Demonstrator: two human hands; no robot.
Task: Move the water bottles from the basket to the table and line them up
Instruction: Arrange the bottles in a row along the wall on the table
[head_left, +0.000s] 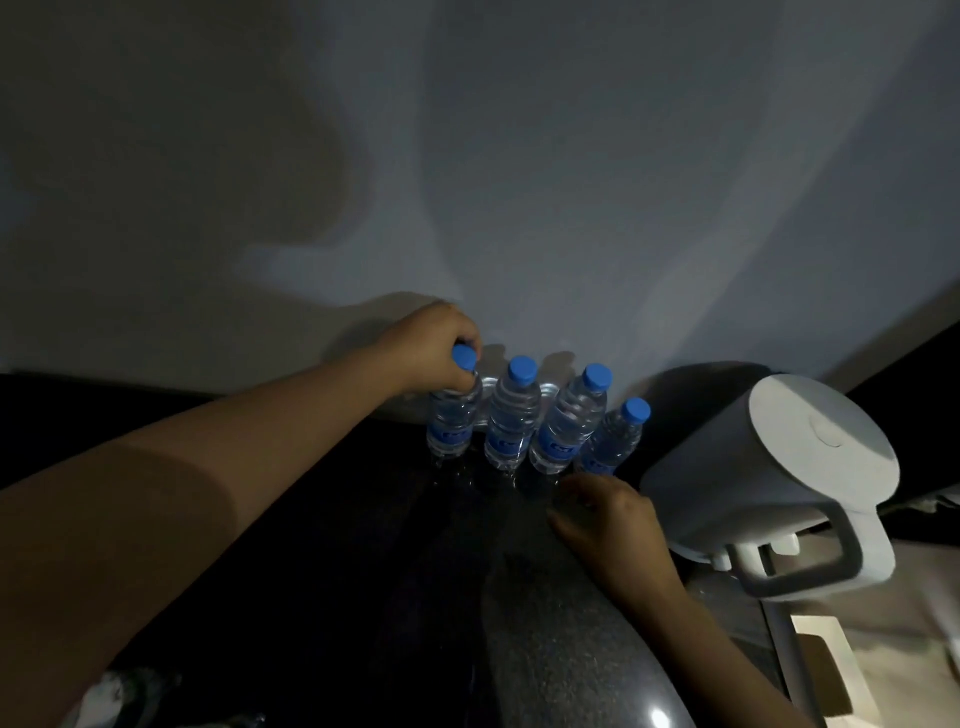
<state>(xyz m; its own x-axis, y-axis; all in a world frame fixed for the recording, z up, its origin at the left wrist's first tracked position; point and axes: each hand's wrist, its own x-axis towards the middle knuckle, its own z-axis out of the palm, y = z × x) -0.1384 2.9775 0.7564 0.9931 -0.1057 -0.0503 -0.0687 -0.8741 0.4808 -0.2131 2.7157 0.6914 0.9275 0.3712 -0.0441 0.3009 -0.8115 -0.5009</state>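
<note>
Head view: we see four bottles (511, 415) in a row on the table (363, 571). Left hand (436, 348), arm outstretched, grips the leftmost bottle (451, 423) by its neck; right hand (608, 519) lies loosely curled, empty, nearby.

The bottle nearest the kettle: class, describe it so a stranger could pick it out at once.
Find the white kettle on the right of the dark table. Left of it, a row of blue-capped water bottles stands by the wall. The end bottle beside the kettle sits lowest in view, beyond the right hand.
</note>
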